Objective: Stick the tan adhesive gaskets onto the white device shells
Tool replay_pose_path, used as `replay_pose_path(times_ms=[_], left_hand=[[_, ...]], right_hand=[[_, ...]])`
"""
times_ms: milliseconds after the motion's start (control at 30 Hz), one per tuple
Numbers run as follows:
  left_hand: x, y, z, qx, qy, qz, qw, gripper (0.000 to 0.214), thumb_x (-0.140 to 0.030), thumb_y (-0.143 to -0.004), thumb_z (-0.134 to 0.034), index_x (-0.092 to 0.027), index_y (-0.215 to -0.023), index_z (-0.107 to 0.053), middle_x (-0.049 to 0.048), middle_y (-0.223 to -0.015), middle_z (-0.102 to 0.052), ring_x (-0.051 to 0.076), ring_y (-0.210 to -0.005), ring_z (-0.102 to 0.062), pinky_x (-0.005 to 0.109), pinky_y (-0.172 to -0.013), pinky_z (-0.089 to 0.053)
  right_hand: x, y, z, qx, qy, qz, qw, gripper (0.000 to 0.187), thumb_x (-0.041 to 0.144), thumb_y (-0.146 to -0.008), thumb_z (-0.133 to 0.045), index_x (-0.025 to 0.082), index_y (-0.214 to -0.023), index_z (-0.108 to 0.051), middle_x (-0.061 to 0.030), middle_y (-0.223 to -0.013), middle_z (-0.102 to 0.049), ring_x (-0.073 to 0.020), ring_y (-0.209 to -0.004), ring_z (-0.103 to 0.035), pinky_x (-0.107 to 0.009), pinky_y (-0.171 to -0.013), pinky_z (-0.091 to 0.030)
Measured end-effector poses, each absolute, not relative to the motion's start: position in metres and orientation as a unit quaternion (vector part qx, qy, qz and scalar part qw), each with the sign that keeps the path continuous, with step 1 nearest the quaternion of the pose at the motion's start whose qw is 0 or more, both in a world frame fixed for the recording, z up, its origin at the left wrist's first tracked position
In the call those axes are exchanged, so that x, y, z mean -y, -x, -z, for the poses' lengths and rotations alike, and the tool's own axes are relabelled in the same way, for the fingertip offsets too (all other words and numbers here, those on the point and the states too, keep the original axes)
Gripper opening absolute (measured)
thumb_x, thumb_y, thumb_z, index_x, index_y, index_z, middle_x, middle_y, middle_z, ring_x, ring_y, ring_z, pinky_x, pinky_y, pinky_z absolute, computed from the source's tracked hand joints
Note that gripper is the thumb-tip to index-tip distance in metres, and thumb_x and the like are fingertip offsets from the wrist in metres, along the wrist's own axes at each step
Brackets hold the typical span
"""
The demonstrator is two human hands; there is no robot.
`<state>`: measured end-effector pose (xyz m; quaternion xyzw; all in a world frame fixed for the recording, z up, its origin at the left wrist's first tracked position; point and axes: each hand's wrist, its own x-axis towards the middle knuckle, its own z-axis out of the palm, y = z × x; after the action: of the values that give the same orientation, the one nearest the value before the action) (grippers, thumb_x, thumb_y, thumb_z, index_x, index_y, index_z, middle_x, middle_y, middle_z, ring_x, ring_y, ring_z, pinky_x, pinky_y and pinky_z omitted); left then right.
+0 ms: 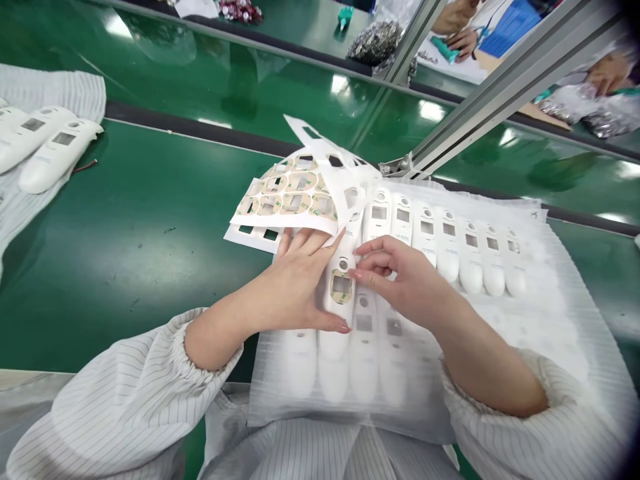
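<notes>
A white plastic housing (336,313) with a small window lies in front of me, a tan oval adhesive sticker (341,297) around the window. My left hand (295,283) holds this housing, with its thumb at the lower end and its index finger near the upper end. The other left fingertips pass beneath a sheet of stickers (303,190), whose white backing is curled up. From the right, my right hand (400,277) reaches to the housing. Its thumb tip touches the housing's edge beside the sticker, and a gap shows between thumb and index finger.
Several more housings (427,230) lie in a row on white foam sheeting (565,287), with others beneath its translucent layer. At left, housings (60,143) rest on another foam sheet. A metal post (480,100) slants behind. Across the green bench, a co-worker's hands (463,43) handle small parts.
</notes>
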<state>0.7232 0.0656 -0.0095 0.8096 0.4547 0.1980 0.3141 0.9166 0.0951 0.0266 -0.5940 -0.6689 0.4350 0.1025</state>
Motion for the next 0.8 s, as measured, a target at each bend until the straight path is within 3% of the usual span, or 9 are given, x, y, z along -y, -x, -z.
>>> replay_pose_path(times_ms=[200, 367, 467, 600, 800], left_hand=[[-0.067, -0.722, 0.011, -0.467, -0.801, -0.204, 0.313, 0.132, -0.073, -0.058, -0.073, -0.014, -0.153, -0.003, 0.0201, -0.145, -0.035, 0.04, -0.138, -0.024, 0.064, -0.114, -0.007], [-0.065, -0.723, 0.01, -0.466, -0.797, -0.235, 0.303, 0.14, -0.072, -0.054, -0.076, -0.019, -0.153, 0.007, 0.0202, -0.149, -0.029, 0.042, -0.14, -0.018, 0.063, -0.113, -0.01], [-0.061, -0.724, 0.008, -0.467, -0.794, -0.249, 0.3, 0.14, -0.07, -0.055, -0.077, -0.021, -0.152, 0.011, 0.0199, -0.148, -0.03, 0.043, -0.139, -0.021, 0.062, -0.111, -0.018], [-0.059, -0.721, 0.007, -0.452, -0.789, -0.291, 0.298, 0.14, -0.073, -0.054, -0.074, -0.021, -0.152, 0.01, 0.0219, -0.152, -0.025, 0.045, -0.14, -0.019, 0.062, -0.112, -0.018], [-0.061, -0.708, 0.02, -0.441, -0.748, -0.406, 0.284, 0.117, -0.073, -0.072, -0.06, -0.018, -0.154, 0.003, 0.018, -0.159, -0.013, 0.039, -0.145, -0.015, 0.054, -0.118, -0.014]], right_hand=[[-0.085, -0.911, -0.017, 0.569, 0.606, -0.516, 0.203, 0.044, 0.032, -0.068, -0.074, 0.021, -0.105, -0.052, 0.0052, -0.067, -0.06, -0.0122, -0.058, -0.048, -0.029, -0.058, -0.041], [-0.075, -0.903, -0.016, 0.517, 0.538, -0.617, 0.249, 0.042, 0.04, -0.067, -0.071, 0.017, -0.1, -0.057, -0.0006, -0.076, -0.063, -0.0167, -0.07, -0.061, -0.032, -0.067, -0.049], [-0.068, -0.897, -0.013, 0.5, 0.495, -0.655, 0.275, 0.032, 0.042, -0.073, -0.07, 0.017, -0.091, -0.061, -0.0032, -0.08, -0.065, -0.0182, -0.079, -0.063, -0.033, -0.076, -0.05], [-0.065, -0.894, -0.011, 0.489, 0.469, -0.665, 0.313, 0.027, 0.041, -0.08, -0.068, 0.017, -0.089, -0.061, 0.0002, -0.075, -0.06, -0.0127, -0.073, -0.057, -0.026, -0.071, -0.046], [-0.073, -0.896, -0.023, 0.484, 0.425, -0.683, 0.344, 0.031, 0.045, -0.089, -0.057, 0.02, -0.107, -0.055, -0.003, -0.083, -0.067, -0.0117, -0.067, -0.053, -0.024, -0.059, -0.041]])
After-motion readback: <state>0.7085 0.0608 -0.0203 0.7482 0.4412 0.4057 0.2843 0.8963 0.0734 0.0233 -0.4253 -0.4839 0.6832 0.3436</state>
